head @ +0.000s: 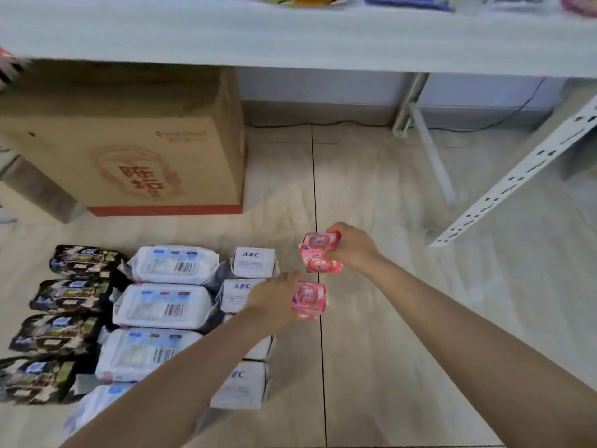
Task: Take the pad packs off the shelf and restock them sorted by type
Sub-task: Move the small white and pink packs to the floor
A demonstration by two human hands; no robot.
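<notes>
A floor (403, 318) of pale wood-look boards is seen from above, crossed by one dark seam (316, 195) running from near to far. Along the far edge, a white shelf (290, 37) spans the view, with blurred coloured goods lined up at its back. Beneath it, a grey wall, a thin black cable (323, 123) and a white shelf leg (431, 156) are visible.

A large cardboard box (145, 156) with red print is set on the floor at far left. At far right, a white perforated metal rail (517, 176) lies at a slant.

On the near left of the floor, pad packs are laid out in three columns by type: black packs (68, 295) at the left, white barcode packs (164, 305) in the middle, and white ABC packs (253, 261) at the right, partly hidden by the left forearm.

Just right of the ABC column, by the seam, a single pink pack (310, 300) is clasped in the left hand (274, 300), fingers curled round it. Slightly farther away, what look like two stacked pink packs (319, 253) are gripped by the right hand (353, 250). Whether these pink packs touch the floor cannot be told.
</notes>
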